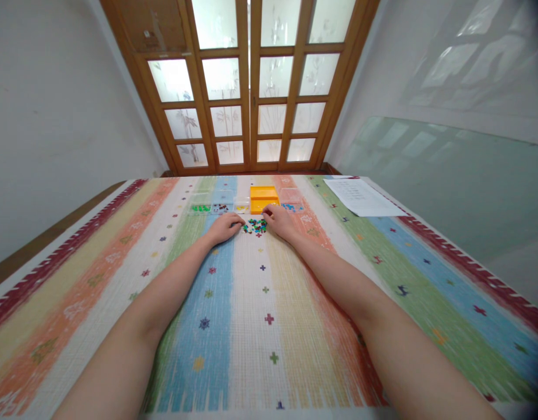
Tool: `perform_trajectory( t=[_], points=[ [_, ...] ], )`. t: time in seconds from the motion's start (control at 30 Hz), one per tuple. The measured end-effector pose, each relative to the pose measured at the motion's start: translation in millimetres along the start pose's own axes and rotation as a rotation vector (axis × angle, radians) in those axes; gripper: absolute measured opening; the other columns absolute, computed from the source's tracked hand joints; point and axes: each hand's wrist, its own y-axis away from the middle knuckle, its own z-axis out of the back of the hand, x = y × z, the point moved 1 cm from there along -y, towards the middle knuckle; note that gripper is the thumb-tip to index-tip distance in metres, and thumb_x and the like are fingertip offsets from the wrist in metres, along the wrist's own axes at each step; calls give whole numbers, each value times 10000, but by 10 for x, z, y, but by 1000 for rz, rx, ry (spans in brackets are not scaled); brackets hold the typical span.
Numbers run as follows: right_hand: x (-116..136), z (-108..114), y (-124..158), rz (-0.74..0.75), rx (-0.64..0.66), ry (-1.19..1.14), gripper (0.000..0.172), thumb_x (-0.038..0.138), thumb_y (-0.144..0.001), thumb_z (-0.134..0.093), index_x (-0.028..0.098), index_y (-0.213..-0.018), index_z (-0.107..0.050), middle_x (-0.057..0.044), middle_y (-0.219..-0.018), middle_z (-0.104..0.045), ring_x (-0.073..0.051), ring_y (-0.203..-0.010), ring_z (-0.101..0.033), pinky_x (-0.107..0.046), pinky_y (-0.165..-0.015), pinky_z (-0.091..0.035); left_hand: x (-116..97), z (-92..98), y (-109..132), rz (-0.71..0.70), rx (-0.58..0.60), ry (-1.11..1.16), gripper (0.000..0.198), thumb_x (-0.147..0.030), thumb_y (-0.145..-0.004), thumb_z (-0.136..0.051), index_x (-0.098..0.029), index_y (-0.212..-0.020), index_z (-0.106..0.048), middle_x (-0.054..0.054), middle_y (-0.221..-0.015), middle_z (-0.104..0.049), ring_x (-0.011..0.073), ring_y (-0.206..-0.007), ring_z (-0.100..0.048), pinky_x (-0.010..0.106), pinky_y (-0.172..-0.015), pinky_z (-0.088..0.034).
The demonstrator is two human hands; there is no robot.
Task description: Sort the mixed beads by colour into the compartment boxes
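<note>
A small pile of mixed beads [255,226] in green, blue and dark colours lies on the striped tablecloth [251,303]. At its left edge is my left hand [226,227], its fingers bent together with the tips by the beads. My right hand [278,220] is over the pile's right side, thumb and finger pinched near the orange box [264,189]. Whatever either hand holds is too small to make out. Behind the hands stand clear boxes: one with green beads [201,208], one with dark beads [220,207], one with yellow beads [241,209] and one with blue beads [292,207].
The open clear lids stand up behind the boxes. Sheets of paper [360,197] lie at the table's far right. Beyond the table is a wooden door with glass panes [225,121]. A pale glass panel [448,192] leans along the right wall.
</note>
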Motion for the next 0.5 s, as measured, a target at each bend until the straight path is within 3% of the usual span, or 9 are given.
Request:
perform_trajectory(
  t=[0.5],
  points=[
    [12, -17, 0, 13, 40, 21, 142, 187, -963, -613, 196, -963, -754, -66, -961, -771, -200, -855, -664, -289, -772, -454, 18, -12, 6, -1, -6, -15, 287, -246, -985, -529, -237, -1078, -801, 62, -1122, -756, 228, -1109, -670, 400, -1045, -511]
  ],
)
